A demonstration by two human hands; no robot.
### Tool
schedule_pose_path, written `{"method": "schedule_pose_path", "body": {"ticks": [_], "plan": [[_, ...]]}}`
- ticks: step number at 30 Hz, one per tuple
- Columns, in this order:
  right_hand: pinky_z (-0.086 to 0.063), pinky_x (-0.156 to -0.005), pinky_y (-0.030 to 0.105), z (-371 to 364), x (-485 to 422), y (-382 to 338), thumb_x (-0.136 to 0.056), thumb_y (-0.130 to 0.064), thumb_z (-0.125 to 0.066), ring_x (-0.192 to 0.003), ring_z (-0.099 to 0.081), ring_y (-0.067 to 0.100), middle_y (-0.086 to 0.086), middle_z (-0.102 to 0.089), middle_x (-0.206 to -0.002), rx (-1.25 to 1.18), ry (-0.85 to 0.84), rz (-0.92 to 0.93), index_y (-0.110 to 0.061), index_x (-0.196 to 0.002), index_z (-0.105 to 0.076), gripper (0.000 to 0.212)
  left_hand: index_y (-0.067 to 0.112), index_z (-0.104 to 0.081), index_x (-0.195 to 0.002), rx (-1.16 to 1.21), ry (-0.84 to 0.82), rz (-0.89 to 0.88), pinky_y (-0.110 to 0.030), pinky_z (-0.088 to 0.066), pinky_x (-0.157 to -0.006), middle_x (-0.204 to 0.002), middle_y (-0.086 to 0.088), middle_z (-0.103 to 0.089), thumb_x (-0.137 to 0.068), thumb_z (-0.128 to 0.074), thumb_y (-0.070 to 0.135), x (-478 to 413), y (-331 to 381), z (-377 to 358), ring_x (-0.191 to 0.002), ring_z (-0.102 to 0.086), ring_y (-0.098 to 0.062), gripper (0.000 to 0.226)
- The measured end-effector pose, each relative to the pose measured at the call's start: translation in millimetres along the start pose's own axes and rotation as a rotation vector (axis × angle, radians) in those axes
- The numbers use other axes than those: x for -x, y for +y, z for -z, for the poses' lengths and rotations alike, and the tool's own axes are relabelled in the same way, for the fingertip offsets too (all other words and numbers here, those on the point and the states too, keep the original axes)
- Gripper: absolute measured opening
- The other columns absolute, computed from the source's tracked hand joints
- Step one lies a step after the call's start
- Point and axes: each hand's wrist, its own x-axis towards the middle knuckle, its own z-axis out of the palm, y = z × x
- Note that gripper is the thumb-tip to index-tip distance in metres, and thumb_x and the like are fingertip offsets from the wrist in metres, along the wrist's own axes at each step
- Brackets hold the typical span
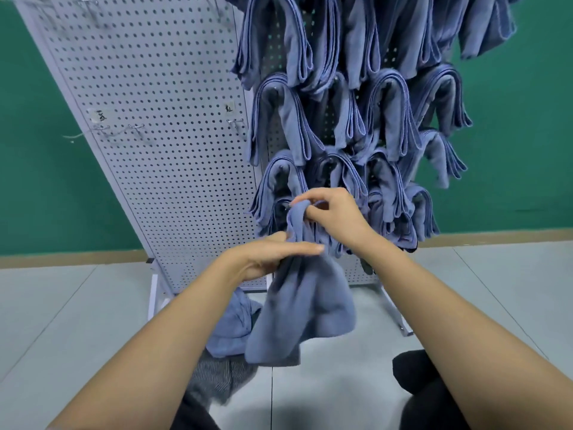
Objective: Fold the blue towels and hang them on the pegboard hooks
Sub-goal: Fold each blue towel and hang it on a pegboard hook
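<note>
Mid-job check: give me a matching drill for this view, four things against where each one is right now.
Things:
1. towel in hand
2. crumpled towels
3. hung towels
4. left pegboard panel

States:
A. draped in rows over the right panel
B. carries bare hooks and two paper labels
C. held between the left hand and the right hand
D. heaped on the floor by the stand's foot

Pairs: 1-C, 2-D, 3-A, 4-B.
</note>
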Motion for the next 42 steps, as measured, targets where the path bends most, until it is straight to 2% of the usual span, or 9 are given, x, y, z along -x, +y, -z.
{"method": "schedule_pose_path", "body": {"ticks": [3,6,10,12,22,25,30,34,42], "plan": [[-0.053,-0.068,0.026,-13.9,-0.9,-8.3,-0.087,0.004,-0.057,-0.071,-0.06,0.011,0.004,-0.07,-0.083,-0.088,0.009,0.017,-0.007,-0.095,-0.074,0.022,0.011,-0.061,-0.117,0.096,0.08,0.017,-0.039,-0.05,-0.099,-0.114,-0.01,-0.069,-0.075,-0.08,0.024,-11.1,-9.4,-5.0,-0.11,-0.064,-0.023,0.048],[-0.053,-0.071,0.018,-18.3,-2.1,-9.5,-0.087,0.006,-0.056,-0.068,-0.059,-0.002,-0.006,-0.066,-0.083,-0.151,0.01,0.019,-0.007,-0.1,-0.072,0.024,0.004,-0.061,-0.105,0.144,0.098,0.137,-0.038,-0.051,-0.095,-0.097,-0.013,-0.071,-0.084,-0.07,0.018,-13.1,-11.4,-6.9,-0.099,-0.066,-0.024,0.027],[-0.052,-0.078,0.022,-8.9,-1.0,5.8,-0.087,-0.002,-0.062,-0.077,-0.06,0.008,-0.001,-0.066,-0.092,-0.22,0.094,-0.071,-0.013,-0.102,-0.068,0.02,0.001,-0.062,-0.106,0.657,0.188,-0.066,-0.028,-0.054,-0.083,-0.098,-0.014,-0.066,-0.095,-0.053,0.012,-7.8,-0.3,0.9,-0.088,-0.066,-0.019,0.018],[-0.051,-0.071,0.023,-1.4,2.9,16.1,-0.089,-0.007,-0.062,-0.071,-0.059,0.011,0.0,-0.066,-0.085,-0.245,0.164,-0.159,-0.015,-0.093,-0.067,0.01,-0.003,-0.06,-0.109,0.863,0.177,-0.135,-0.026,-0.052,-0.091,-0.105,-0.016,-0.067,-0.097,-0.051,0.018,-2.0,5.3,8.0,-0.098,-0.066,-0.019,0.026],[-0.047,-0.06,0.021,-1.7,27.9,37.1,-0.096,-0.032,-0.054,-0.057,-0.05,0.01,0.003,-0.057,-0.068,-0.424,0.064,-0.5,-0.006,-0.083,-0.063,0.031,0.0,-0.062,-0.106,1.084,0.235,-0.389,-0.028,-0.041,-0.106,-0.099,-0.012,-0.07,-0.1,-0.046,0.027,8.8,30.8,21.0,-0.112,-0.061,-0.016,0.032],[-0.047,-0.061,0.021,-4.3,31.2,37.2,-0.095,-0.038,-0.056,-0.059,-0.048,0.009,-0.001,-0.057,-0.071,-0.524,-0.019,-0.525,-0.011,-0.091,-0.067,0.029,0.002,-0.062,-0.105,1.061,0.247,-0.419,-0.025,-0.047,-0.098,-0.096,-0.01,-0.07,-0.1,-0.046,0.028,11.3,34.7,26.0,-0.099,-0.066,-0.014,0.031],[-0.049,-0.072,0.021,-4.6,25.4,37.3,-0.095,-0.028,-0.058,-0.072,-0.049,0.007,-0.009,-0.059,-0.078,-0.586,0.072,-0.452,-0.022,-0.095,-0.07,0.014,0.001,-0.06,-0.11,1.01,0.276,-0.38,-0.03,-0.04,-0.107,-0.115,-0.012,-0.065,-0.101,-0.045,0.028,8.3,31.1,24.4,-0.122,-0.055,-0.018,0.032],[-0.049,-0.088,0.029,-2.6,19.2,34.1,-0.095,-0.023,-0.057,-0.08,-0.054,0.013,-0.003,-0.064,-0.075,-0.765,0.048,-0.535,-0.017,-0.086,-0.068,0.016,0.002,-0.059,-0.112,0.897,0.292,-0.34,-0.033,-0.046,-0.101,-0.11,-0.013,-0.066,-0.099,-0.048,0.028,9.5,26.6,26.5,-0.116,-0.059,-0.02,0.032],[-0.047,-0.072,0.032,34.5,1.2,28.7,-0.095,-0.031,-0.057,-0.074,-0.053,0.02,0.004,-0.056,-0.075,-0.758,0.403,-0.537,-0.013,-0.078,-0.063,0.025,0.014,-0.063,-0.094,0.442,0.738,-0.16,-0.029,-0.051,-0.082,-0.092,-0.004,-0.069,-0.087,-0.065,0.032,3.6,-4.8,57.8,-0.095,-0.065,-0.017,0.019]]}}
